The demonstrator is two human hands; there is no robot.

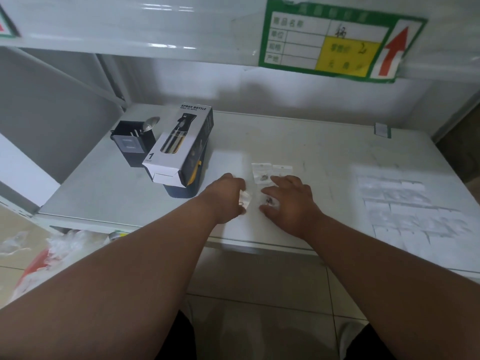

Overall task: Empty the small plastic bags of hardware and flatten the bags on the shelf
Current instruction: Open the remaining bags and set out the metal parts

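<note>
Both hands work at the front middle of the white shelf (324, 157). My left hand (226, 196) pinches a small clear plastic bag (245, 198) with a metal ring in it, held just above the shelf. My right hand (291, 203) has its fingers curled around a second small bag (268, 201) holding dark hardware. Just behind the hands, a bag with hardware (261, 172) lies flat on the shelf, and beside it another small bag (281, 168) whose contents I cannot make out.
A spray bottle box (179, 144) leans on a dark container at the left, next to a black holder with a spoon (132, 141). Several flattened clear bags (405, 203) cover the shelf's right part. Plastic wrapping (52, 250) lies below the shelf's front edge.
</note>
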